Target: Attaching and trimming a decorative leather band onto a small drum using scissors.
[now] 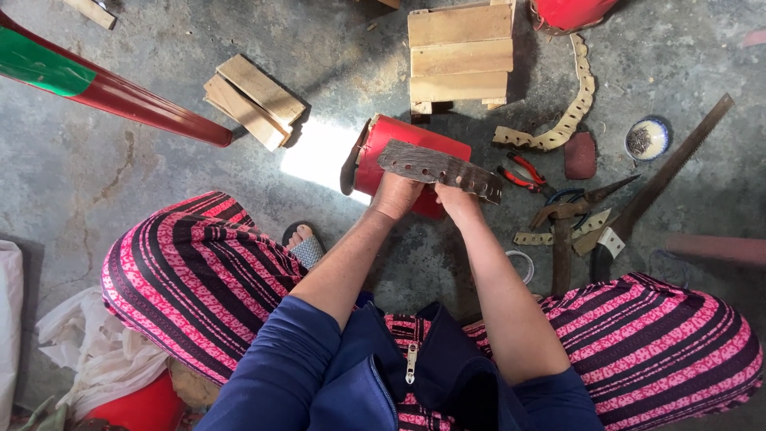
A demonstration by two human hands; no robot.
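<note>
My left hand [396, 195] and my right hand [458, 199] both grip a dark flat strip with punched holes [439, 168], held level in front of me. The left hand holds its left part from below. The right hand holds it near the middle. Just behind the strip a red cylinder-shaped piece [403, 151] lies on the concrete floor, its open end to the left.
A small wooden stool [460, 56] stands beyond. Stacked wood slats [254, 100] lie at left, by a red and green pole [104, 88]. At right lie a punched tan strip [568, 112], pliers [520, 173], scissors [586, 195], a hammer [562, 239], a handsaw [662, 183] and a bowl of nails [646, 138].
</note>
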